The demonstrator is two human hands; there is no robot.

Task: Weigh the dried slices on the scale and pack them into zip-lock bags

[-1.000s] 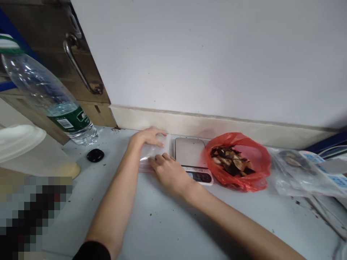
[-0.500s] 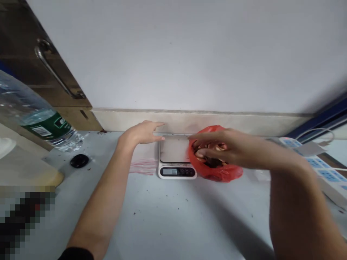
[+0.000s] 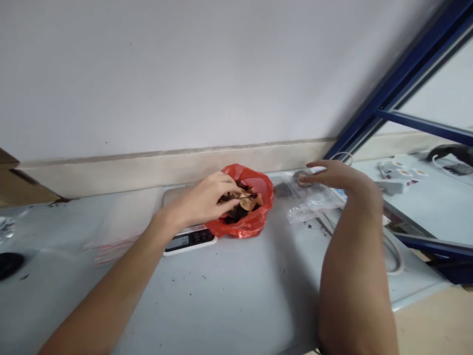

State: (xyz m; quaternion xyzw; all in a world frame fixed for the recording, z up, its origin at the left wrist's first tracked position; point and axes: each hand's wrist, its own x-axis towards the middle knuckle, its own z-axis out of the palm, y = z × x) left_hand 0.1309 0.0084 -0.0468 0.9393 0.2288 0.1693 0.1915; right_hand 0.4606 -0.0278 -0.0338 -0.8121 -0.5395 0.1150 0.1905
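Your left hand point(image 3: 207, 199) is holding a loose curl over the left side of the red plastic bag's point(image 3: 244, 230) mouth, thumb and forefinger standing slightly parted, with no slice showing between them. The bag is sitting against the right side of the digital kitchen scale point(image 3: 192, 241), dried brown slices point(image 3: 248, 203) lying loose inside. You are working with thin, probably brittle pieces, so a light pinch from above should serve better than a scoop. Your wrist is crossing the weighing plate, where leaning could upset the 0.0 on the display point(image 3: 180, 241).

Your right hand point(image 3: 336, 175) is hanging with fingers loosely spread by clear plastic bags point(image 3: 314, 204); blur is hiding whether it touches them. Left of the scale, red-edged zip bags point(image 3: 115, 246) are lying flat.

The grey worktop point(image 3: 207, 315) is carrying scattered dark crumbs point(image 3: 190, 294). Behind, a pale skirting point(image 3: 155, 170) is running below a plain wall point(image 3: 221, 74); rightward, a blue metal frame point(image 3: 402, 64) is slanting upward.
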